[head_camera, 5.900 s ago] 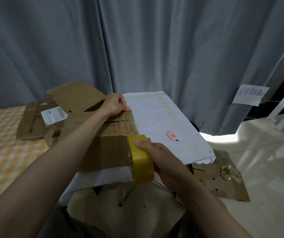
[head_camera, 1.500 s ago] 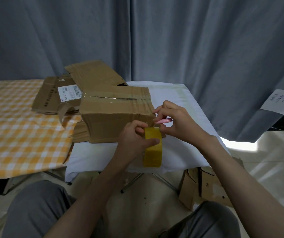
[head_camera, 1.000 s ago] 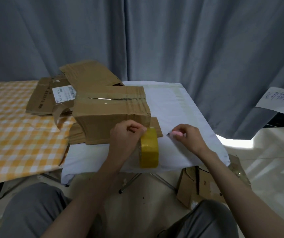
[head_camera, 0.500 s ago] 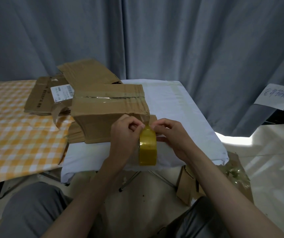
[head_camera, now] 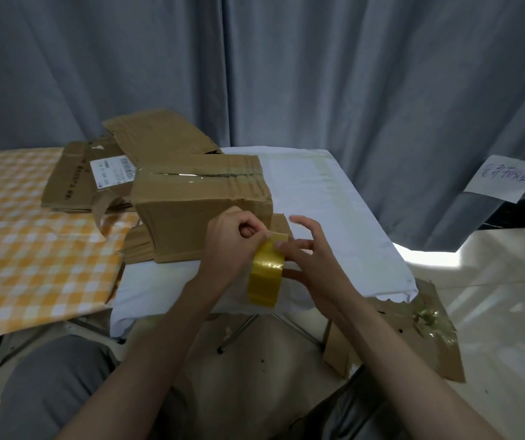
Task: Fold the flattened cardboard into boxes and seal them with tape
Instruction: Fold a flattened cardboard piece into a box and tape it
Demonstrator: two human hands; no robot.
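We note a yellow tape roll [head_camera: 266, 274] upright at the counter [head_camera: 334, 198] front edge; left grip [head_camera: 234, 241] pinches its end, right grip [head_camera: 305, 252] spread, fingertips on it, beside the creased, taped box [head_camera: 197, 201].

A white barcode label [head_camera: 112, 171] on the flattened brown cardboard [head_camera: 74, 179] and a handwritten white paper sign [head_camera: 505, 177] right of it; neither is legible.

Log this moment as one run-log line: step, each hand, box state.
step: freeing tape end | left hand: grips tape roll | right hand: fingertips on roll, fingers spread | box: folded, top seam taped, on white table
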